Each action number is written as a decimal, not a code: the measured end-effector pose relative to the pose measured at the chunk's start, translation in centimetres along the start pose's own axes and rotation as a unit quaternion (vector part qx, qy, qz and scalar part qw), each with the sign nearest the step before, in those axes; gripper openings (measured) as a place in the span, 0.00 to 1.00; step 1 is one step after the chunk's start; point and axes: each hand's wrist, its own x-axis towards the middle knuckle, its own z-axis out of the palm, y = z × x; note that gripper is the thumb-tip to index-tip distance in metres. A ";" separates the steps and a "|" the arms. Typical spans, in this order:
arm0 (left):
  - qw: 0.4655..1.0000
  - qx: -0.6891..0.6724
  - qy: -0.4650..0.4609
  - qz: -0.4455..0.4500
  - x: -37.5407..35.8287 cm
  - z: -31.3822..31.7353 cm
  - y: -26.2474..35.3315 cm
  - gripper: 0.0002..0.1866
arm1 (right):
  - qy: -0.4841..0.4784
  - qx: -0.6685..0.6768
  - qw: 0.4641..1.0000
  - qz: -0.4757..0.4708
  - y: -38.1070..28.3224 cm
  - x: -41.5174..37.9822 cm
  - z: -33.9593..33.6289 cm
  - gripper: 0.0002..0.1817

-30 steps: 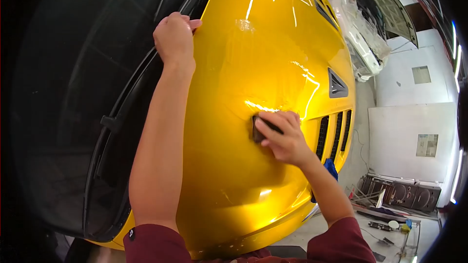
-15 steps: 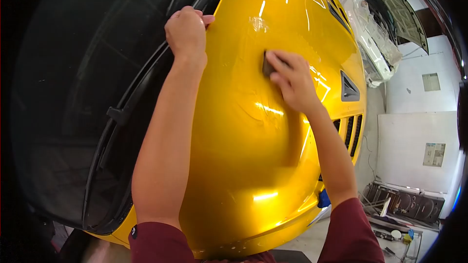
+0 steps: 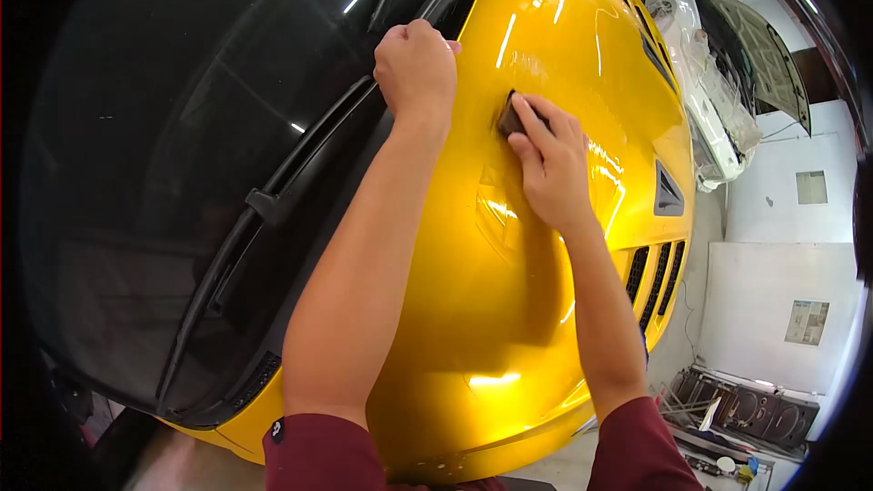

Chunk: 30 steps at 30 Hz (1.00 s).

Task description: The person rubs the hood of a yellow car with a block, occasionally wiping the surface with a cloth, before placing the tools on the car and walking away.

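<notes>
While a small dark block (image 3: 513,120) is gripped in the fingers of the right hand (image 3: 555,164), its edge is set against the shiny yellow hood (image 3: 473,332) of a car. The block is tilted, and it is found on the part of the hood close to the left hand (image 3: 416,71). That hand is placed at the hood's edge, next to the black windshield (image 3: 164,173) — its back is shown, but its fingers are mostly hidden, so it cannot be told if anything is gripped there. Thin bent lines (image 3: 496,209) are seen on the yellow, just beside the right hand. Both arms are stretched out from dark red sleeves (image 3: 327,455). A black wiper (image 3: 266,205) is seen by the left arm. Three dark slots (image 3: 657,282) and a three-sided vent (image 3: 669,193) are set in the hood — farther off, a white car (image 3: 718,118) is parked.
</notes>
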 end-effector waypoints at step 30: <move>0.999 0.030 -0.010 -0.023 -0.9 0.1 1.2 0.14 | -0.030 -0.031 0.998 0.040 -3.0 -7.6 -2.2 0.30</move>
